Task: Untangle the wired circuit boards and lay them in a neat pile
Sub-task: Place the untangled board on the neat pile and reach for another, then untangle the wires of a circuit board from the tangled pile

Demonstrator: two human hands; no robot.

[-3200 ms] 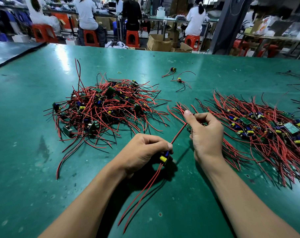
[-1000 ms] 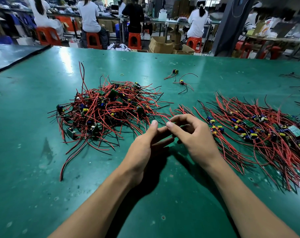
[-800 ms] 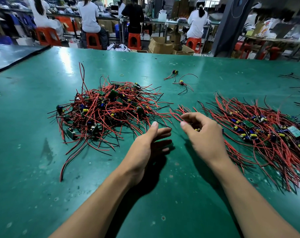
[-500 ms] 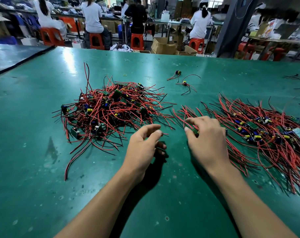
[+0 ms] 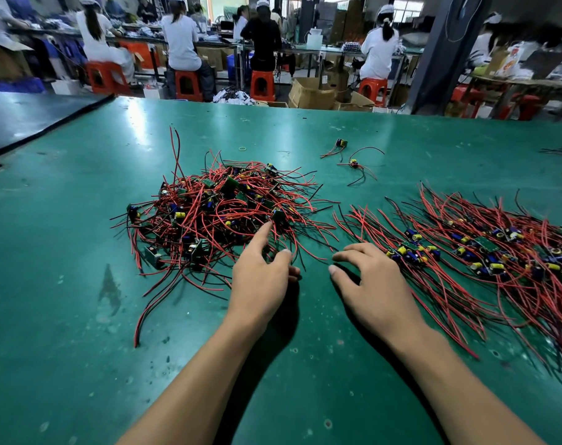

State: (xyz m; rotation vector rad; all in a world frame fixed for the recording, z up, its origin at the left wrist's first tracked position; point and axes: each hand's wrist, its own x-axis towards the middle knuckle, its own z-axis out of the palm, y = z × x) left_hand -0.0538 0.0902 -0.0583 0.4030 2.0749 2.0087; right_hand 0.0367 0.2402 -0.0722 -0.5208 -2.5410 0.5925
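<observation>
Green matting covers the workbench. Past its far edge, beyond the tangled heap, I count at least five workers seated on orange stools with their backs turned.

Two piles of wired circuit boards lie on the bench. The tangled heap is a knot of red and black leads. Right of it, a combed pile has its wires running roughly one way.

Both hands are apart and hold nothing. My left hand stretches its forefinger to the heap's near edge, beside a green board. My right hand rests, fingers loosely spread, to the right of the heap at the combed pile's left edge.

Two loose boards lie behind and right of the heap. One yellowish rubber band lies just behind it. Any print on the boards is too small to read.
</observation>
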